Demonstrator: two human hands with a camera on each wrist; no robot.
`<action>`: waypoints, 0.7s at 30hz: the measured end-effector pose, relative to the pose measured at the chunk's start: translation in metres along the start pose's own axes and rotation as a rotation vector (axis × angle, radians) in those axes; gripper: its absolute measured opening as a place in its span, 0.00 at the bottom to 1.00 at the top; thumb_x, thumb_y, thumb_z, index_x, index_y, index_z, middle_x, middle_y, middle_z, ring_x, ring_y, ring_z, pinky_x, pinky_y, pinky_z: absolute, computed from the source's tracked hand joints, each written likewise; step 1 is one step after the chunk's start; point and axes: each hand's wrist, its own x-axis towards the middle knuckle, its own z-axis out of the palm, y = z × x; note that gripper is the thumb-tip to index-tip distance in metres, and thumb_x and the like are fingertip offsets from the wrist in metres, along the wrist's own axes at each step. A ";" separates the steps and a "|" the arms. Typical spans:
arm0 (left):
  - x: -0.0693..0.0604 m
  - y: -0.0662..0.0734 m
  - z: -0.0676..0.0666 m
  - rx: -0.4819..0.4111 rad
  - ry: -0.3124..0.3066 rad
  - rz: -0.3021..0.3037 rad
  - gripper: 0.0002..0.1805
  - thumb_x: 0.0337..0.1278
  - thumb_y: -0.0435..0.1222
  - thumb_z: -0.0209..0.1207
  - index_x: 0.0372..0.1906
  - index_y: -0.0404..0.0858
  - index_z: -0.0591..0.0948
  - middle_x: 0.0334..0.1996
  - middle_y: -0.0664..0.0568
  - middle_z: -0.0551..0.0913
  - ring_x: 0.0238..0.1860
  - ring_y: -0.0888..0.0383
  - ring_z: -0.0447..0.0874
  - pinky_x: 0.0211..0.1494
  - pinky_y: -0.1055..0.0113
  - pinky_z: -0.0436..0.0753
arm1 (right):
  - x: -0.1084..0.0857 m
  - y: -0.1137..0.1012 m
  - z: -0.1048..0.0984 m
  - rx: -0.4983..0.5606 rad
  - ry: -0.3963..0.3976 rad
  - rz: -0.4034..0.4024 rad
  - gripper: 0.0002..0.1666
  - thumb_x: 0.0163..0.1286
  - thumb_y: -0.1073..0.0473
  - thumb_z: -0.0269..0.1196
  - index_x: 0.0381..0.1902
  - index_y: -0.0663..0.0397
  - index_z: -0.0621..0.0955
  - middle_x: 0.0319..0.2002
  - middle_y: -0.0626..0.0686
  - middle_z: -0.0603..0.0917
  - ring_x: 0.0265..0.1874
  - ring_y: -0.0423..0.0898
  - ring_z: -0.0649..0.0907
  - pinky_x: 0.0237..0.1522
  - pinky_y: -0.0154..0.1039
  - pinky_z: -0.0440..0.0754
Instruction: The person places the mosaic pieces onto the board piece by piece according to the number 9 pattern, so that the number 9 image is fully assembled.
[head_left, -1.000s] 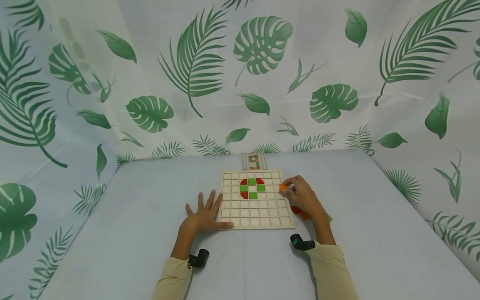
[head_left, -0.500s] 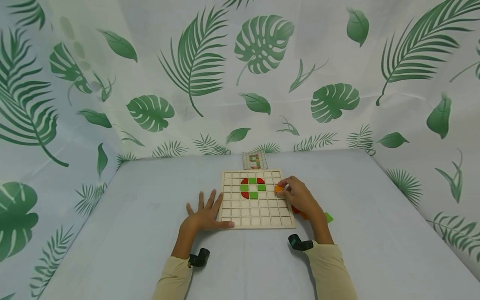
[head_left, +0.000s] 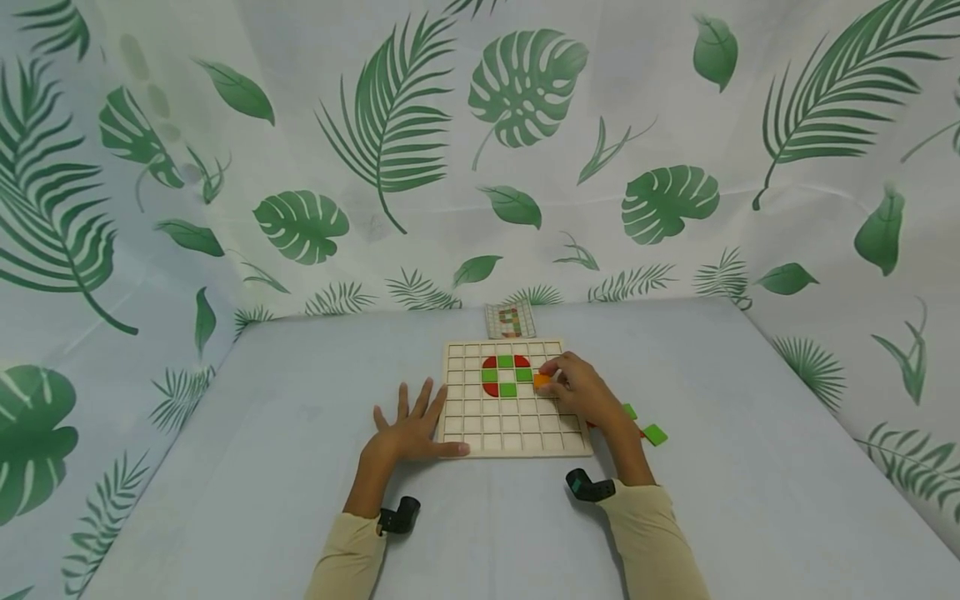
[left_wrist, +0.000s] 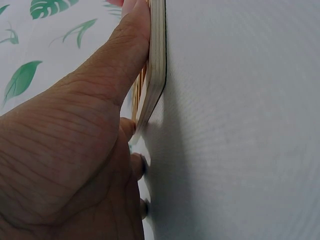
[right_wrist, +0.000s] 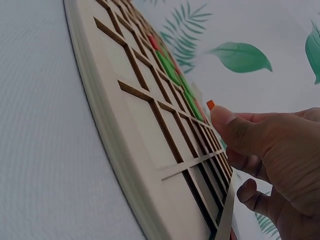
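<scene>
A wooden grid board (head_left: 491,426) lies on the table, with red and green tiles set in a ring in its upper middle. My right hand (head_left: 585,392) pinches an orange tile (head_left: 541,381) over the board, just right of a green tile (head_left: 523,375). In the right wrist view the orange tile (right_wrist: 210,105) shows at the thumb tip of the right hand (right_wrist: 275,155), above the grid (right_wrist: 142,125). My left hand (head_left: 408,437) lies with fingers spread at the board's left edge, its thumb on the lower left corner. The left wrist view shows the left hand (left_wrist: 75,135) against the board's side (left_wrist: 158,55).
A small patterned card (head_left: 495,323) lies behind the board. Right of the board, partly behind the right forearm, are loose tiles, among them a green one (head_left: 655,435). Leaf-printed cloth (head_left: 420,208) rises behind the table.
My right hand has moved left over the board with the orange tile, from its right edge toward the ring of tiles. More loose green tiles show beside the forearm. The left hand has stayed still.
</scene>
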 end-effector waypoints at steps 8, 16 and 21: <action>0.000 0.000 -0.001 0.011 -0.005 -0.007 0.60 0.49 0.68 0.60 0.79 0.48 0.44 0.80 0.48 0.35 0.77 0.35 0.23 0.66 0.23 0.35 | 0.002 -0.005 0.005 0.022 -0.009 -0.036 0.13 0.66 0.58 0.67 0.45 0.59 0.82 0.45 0.55 0.80 0.38 0.47 0.79 0.43 0.43 0.79; 0.000 0.000 0.000 0.018 -0.003 -0.009 0.60 0.49 0.69 0.60 0.79 0.48 0.44 0.80 0.47 0.35 0.77 0.35 0.23 0.66 0.23 0.35 | 0.005 -0.009 0.010 -0.015 -0.016 -0.084 0.12 0.64 0.59 0.68 0.42 0.61 0.83 0.43 0.56 0.80 0.36 0.46 0.80 0.41 0.42 0.81; 0.001 -0.001 0.000 0.024 -0.002 -0.011 0.60 0.49 0.69 0.59 0.80 0.49 0.44 0.80 0.48 0.35 0.77 0.35 0.23 0.66 0.23 0.36 | 0.005 -0.013 0.013 0.019 -0.035 -0.030 0.12 0.65 0.58 0.68 0.43 0.59 0.83 0.43 0.55 0.80 0.35 0.45 0.78 0.40 0.40 0.79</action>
